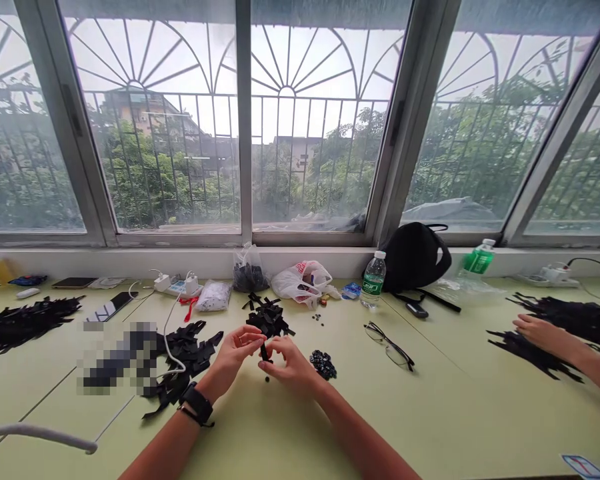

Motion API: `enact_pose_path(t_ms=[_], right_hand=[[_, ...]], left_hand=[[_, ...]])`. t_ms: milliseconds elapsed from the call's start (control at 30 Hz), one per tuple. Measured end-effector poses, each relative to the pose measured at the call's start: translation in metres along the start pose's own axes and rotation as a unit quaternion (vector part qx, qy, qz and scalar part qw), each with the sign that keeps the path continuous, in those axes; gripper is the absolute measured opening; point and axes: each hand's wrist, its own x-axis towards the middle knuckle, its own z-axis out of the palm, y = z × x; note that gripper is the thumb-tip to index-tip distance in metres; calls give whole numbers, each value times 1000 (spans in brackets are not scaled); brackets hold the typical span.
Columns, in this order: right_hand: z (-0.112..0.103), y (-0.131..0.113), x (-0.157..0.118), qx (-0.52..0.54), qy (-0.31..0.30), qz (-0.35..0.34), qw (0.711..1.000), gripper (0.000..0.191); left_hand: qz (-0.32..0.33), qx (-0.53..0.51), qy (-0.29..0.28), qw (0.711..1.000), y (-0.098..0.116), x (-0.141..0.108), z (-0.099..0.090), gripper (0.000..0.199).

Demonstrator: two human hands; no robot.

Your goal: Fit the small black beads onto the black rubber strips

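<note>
Between my two hands is a short black strap piece [265, 352], held upright over the table. My left hand [237, 350], with a black watch on the wrist, pinches its upper end. The fingers of my right hand [287, 363] close on it from the other side. Just below them lies a small dark round piece [267, 379] on the table. Beyond my hands is a heap of black strap pieces [270, 316]. Right of my right hand sits a pile of small dark round parts [323, 365]. More black strips [187, 353] lie left of my left wrist.
A white cable [167, 333] runs past the strips on the left. Eyeglasses [390, 347], a water bottle [374, 280], plastic bags [303, 281] and a black bag [413, 257] stand farther back. At right, a co-worker's hand [543, 332] rests over black strips.
</note>
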Motion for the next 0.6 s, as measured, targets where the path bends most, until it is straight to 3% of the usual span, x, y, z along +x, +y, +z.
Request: enact_pose_path(t_ms=[167, 400, 500, 600], right_hand=[[3, 7, 5, 53, -6, -3, 999, 26], [-2, 8, 3, 46, 54, -10, 997, 24], [-5, 3, 2, 85, 21, 23, 996, 30], [-7, -1, 2, 146, -37, 50, 987, 37]], left_hand=[[-14, -44, -19, 999, 6, -2, 4, 29], [-14, -5, 10, 1000, 2, -1, 3, 31], [12, 44, 11, 999, -2, 1, 2, 31], [22, 47, -24, 998, -1, -1, 4, 31]])
